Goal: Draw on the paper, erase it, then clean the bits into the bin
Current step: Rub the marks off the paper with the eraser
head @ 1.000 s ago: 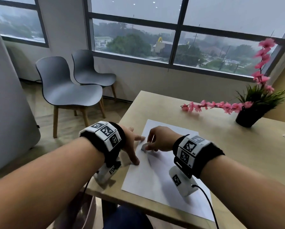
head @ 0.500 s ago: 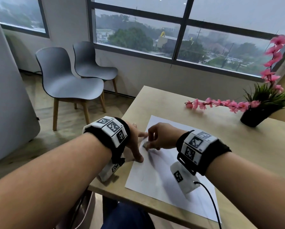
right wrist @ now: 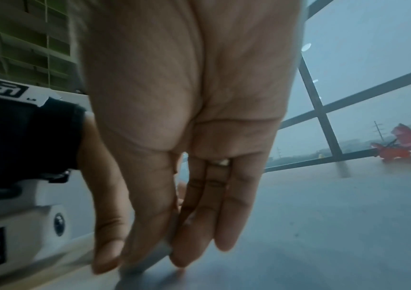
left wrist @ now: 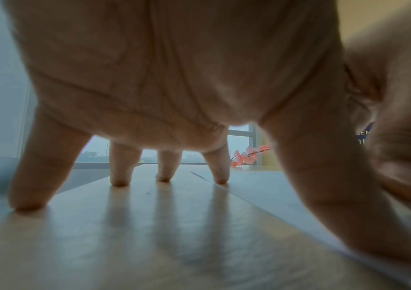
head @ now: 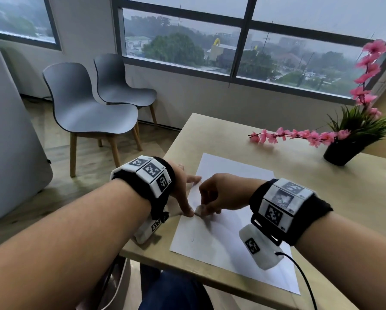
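A white sheet of paper [head: 221, 238] lies on the wooden table [head: 299, 189]. My right hand [head: 216, 195] pinches a small whitish eraser [head: 198, 210] and holds it down on the paper near its left edge. In the right wrist view the eraser [right wrist: 159, 253] shows blurred between thumb and fingers. My left hand [head: 183, 186] stands spread on straight fingertips [left wrist: 120, 181], the thumb and forefinger pressing the paper's left edge [left wrist: 298, 215], the others on the table. A faint pencil mark [head: 193, 239] shows lower on the sheet.
A black pot of green leaves with pink flowers [head: 342, 151] stands at the table's far right, one pink spray [head: 288, 135] reaching left over the table. Two grey chairs [head: 91, 108] stand left of the table by the window. A cable [head: 304, 278] trails from my right wrist.
My right hand has slid the eraser toward me along the paper's left edge, close to the left thumb. The left hand stays planted on the paper's edge. The head view has shifted slightly.
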Available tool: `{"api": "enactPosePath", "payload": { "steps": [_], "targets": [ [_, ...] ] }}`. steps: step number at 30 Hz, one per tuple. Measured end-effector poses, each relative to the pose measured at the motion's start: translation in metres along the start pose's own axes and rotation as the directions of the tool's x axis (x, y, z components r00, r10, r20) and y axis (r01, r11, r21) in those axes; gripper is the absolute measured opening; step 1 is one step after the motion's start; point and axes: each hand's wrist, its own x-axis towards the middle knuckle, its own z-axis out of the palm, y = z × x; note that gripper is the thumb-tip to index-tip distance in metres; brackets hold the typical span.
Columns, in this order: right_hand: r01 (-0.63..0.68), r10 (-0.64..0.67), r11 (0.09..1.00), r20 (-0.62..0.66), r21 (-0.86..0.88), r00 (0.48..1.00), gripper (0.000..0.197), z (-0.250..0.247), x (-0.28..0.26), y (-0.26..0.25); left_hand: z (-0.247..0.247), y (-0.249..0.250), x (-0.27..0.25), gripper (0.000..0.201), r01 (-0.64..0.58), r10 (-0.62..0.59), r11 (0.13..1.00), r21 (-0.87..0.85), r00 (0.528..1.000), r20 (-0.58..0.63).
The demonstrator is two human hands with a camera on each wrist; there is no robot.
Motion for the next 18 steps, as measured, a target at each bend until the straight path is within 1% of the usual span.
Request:
{"api": "enactPosePath", "payload": {
  "steps": [2, 5, 7, 8, 11, 13, 14, 18],
  "targets": [
    [-0.012, 0.012, 1.0, 0.002, -0.006, 1.0, 0.02, -0.006, 0.004, 0.003, 0.0, 0.0, 0.001, 0.112, 0.007, -0.007, 1.0, 0.007, 1.0, 0.004],
    [-0.09, 0.088, 0.996, -0.082, -0.015, 0.993, 0.025, -0.015, 0.017, 0.008, 0.0, 0.0, 0.002, 0.112, 0.022, -0.022, 1.0, 0.021, 1.0, 0.011],
    [-0.097, 0.093, 0.995, -0.108, -0.038, 0.99, 0.025, -0.015, 0.018, 0.008, 0.0, 0.0, 0.002, 0.112, 0.022, -0.022, 1.0, 0.02, 1.0, 0.011],
    [-0.083, 0.078, 0.995, -0.099, -0.048, 0.992, 0.024, -0.013, 0.015, 0.007, 0.0, 0.0, 0.002, 0.112, 0.02, -0.02, 1.0, 0.015, 1.0, 0.011],
    [0.007, -0.006, 0.999, 0.019, -0.036, 1.0, 0.019, -0.003, 0.002, 0.001, 0.0, -0.001, 0.003, 0.112, 0.005, -0.004, 1.0, -0.009, 1.0, 0.015],
    [0.032, -0.03, 0.999, 0.059, -0.03, 0.998, 0.016, -0.004, 0.001, 0.002, 0.0, -0.001, 0.003, 0.112, 0.003, -0.003, 1.0, -0.01, 1.0, 0.016],
    [0.019, -0.017, 0.999, 0.042, -0.028, 0.999, 0.018, -0.007, 0.004, 0.004, 0.0, -0.001, 0.004, 0.113, 0.006, -0.005, 1.0, -0.006, 1.0, 0.015],
    [-0.111, 0.107, 0.993, -0.121, -0.028, 0.987, 0.03, -0.02, 0.02, 0.016, 0.0, 0.0, 0.005, 0.113, 0.023, -0.023, 1.0, 0.012, 0.999, 0.025]
  ]
}}
